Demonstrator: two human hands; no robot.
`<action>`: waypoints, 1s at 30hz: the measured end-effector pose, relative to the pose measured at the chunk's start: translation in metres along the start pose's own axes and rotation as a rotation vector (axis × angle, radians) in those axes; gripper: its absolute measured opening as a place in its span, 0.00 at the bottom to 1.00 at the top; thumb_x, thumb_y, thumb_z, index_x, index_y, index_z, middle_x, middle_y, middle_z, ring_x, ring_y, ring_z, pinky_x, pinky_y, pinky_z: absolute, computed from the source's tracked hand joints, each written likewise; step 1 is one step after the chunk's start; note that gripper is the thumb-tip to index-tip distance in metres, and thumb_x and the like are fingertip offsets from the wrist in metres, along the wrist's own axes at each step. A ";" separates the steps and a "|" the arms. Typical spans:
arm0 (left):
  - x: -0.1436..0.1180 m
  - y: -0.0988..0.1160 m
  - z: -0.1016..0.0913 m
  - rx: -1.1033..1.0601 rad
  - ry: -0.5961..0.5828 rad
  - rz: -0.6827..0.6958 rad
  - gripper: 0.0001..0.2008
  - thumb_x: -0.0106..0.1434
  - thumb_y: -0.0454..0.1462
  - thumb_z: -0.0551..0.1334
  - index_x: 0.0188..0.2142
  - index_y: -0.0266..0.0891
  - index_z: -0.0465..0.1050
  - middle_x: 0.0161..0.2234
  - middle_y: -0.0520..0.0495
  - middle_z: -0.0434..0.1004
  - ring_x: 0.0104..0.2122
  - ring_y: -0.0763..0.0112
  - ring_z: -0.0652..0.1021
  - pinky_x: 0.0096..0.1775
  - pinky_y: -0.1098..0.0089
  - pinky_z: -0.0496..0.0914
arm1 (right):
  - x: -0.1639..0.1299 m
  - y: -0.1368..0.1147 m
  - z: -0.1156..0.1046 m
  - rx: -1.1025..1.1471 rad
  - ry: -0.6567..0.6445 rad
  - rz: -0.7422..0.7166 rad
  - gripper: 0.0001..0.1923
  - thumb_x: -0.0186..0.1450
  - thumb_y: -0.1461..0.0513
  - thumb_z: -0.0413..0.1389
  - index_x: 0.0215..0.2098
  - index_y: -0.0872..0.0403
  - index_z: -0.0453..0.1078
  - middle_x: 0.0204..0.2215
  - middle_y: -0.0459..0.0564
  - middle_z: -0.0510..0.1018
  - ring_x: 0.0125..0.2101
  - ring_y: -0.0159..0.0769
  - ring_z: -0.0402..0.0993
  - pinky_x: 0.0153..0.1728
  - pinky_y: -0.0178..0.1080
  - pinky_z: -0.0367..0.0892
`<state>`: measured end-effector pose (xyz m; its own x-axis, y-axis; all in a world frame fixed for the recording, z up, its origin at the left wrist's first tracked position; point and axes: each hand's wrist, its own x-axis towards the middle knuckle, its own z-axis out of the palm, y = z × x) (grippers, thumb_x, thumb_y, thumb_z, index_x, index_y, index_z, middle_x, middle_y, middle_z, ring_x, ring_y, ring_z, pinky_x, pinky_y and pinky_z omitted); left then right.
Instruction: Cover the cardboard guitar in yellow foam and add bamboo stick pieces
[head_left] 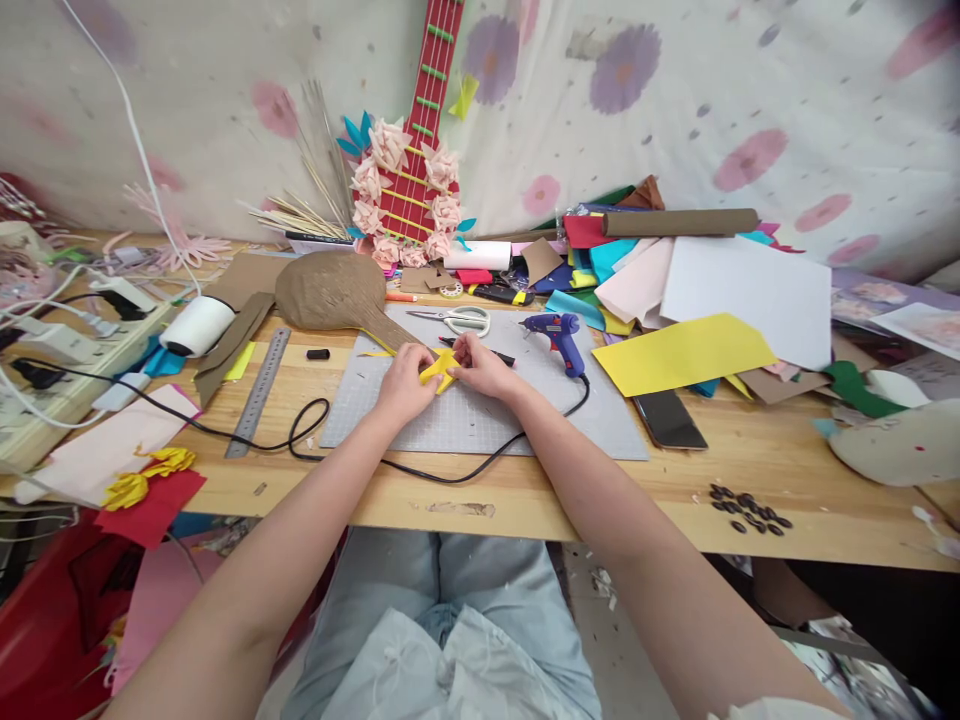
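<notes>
Over the grey cutting mat (360, 420), my left hand (407, 380) pinches the left side of a small yellow paper piece (442, 371). My right hand (480, 366) grips the same piece from the right. Just beyond my fingers lies the narrow neck of a brown lute-shaped piece (330, 290), its round body to the far left. Scissors (457, 319) rest behind my hands, and a black pen (504, 357) lies partly hidden by my right hand. To the right, a blue glue gun (559, 340) lies on the mat, its cord looping across the front.
A red paper guitar with pink flowers (409, 190) leans on the back wall. Left are a steel ruler (259, 390) and a power strip (82, 365). Right are a yellow sheet (682, 355), a phone (670, 418), stacked papers (750, 290) and several dark beads (750, 510).
</notes>
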<state>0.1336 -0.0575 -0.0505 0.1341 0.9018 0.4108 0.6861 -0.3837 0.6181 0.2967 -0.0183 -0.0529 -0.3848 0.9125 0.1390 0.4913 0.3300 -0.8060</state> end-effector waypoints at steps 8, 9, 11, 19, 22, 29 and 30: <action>-0.001 -0.001 -0.002 0.004 -0.037 0.032 0.09 0.53 0.32 0.60 0.36 0.41 0.66 0.44 0.45 0.64 0.48 0.66 0.69 0.50 0.63 0.66 | -0.004 0.001 0.003 -0.048 0.014 -0.045 0.14 0.57 0.62 0.51 0.41 0.52 0.54 0.31 0.44 0.68 0.28 0.29 0.66 0.32 0.36 0.62; -0.001 -0.001 -0.002 0.033 -0.042 0.034 0.07 0.54 0.32 0.60 0.34 0.41 0.68 0.45 0.45 0.64 0.48 0.65 0.68 0.50 0.62 0.65 | -0.005 0.001 0.003 -0.050 0.021 -0.046 0.16 0.56 0.61 0.52 0.41 0.52 0.54 0.31 0.44 0.68 0.28 0.29 0.66 0.31 0.35 0.62; -0.001 0.000 -0.002 0.085 -0.048 0.044 0.02 0.55 0.33 0.59 0.30 0.41 0.69 0.45 0.46 0.65 0.49 0.64 0.68 0.51 0.62 0.64 | -0.006 0.000 0.004 -0.066 0.041 -0.048 0.18 0.55 0.59 0.55 0.41 0.52 0.54 0.31 0.44 0.69 0.28 0.30 0.66 0.31 0.35 0.61; -0.002 0.002 -0.005 0.182 -0.067 0.147 0.04 0.56 0.38 0.59 0.31 0.40 0.68 0.44 0.45 0.67 0.48 0.64 0.68 0.50 0.63 0.64 | -0.010 -0.005 0.004 -0.110 0.062 -0.113 0.15 0.56 0.62 0.53 0.40 0.53 0.56 0.33 0.46 0.68 0.30 0.30 0.65 0.33 0.35 0.61; -0.002 0.005 -0.002 0.235 -0.088 0.189 0.11 0.53 0.43 0.62 0.33 0.40 0.66 0.43 0.43 0.67 0.48 0.60 0.67 0.50 0.61 0.64 | -0.010 -0.005 0.004 -0.144 0.057 -0.126 0.12 0.56 0.62 0.53 0.38 0.53 0.59 0.32 0.45 0.68 0.31 0.31 0.64 0.33 0.35 0.60; 0.000 0.007 0.006 0.304 -0.053 0.155 0.07 0.53 0.38 0.62 0.29 0.41 0.63 0.43 0.43 0.67 0.47 0.59 0.67 0.49 0.60 0.64 | -0.006 0.006 -0.006 -0.145 -0.044 -0.265 0.06 0.59 0.65 0.51 0.34 0.54 0.68 0.34 0.47 0.72 0.36 0.32 0.67 0.40 0.36 0.61; 0.000 0.007 0.006 0.305 -0.052 0.156 0.07 0.53 0.38 0.61 0.29 0.41 0.63 0.43 0.43 0.67 0.46 0.59 0.67 0.49 0.61 0.64 | -0.006 0.007 -0.009 -0.138 -0.062 -0.270 0.06 0.59 0.65 0.52 0.35 0.54 0.68 0.34 0.47 0.72 0.35 0.32 0.67 0.40 0.36 0.61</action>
<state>0.1428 -0.0593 -0.0504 0.2849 0.8489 0.4453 0.8356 -0.4476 0.3186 0.3091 -0.0194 -0.0545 -0.5607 0.7724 0.2983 0.4649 0.5918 -0.6585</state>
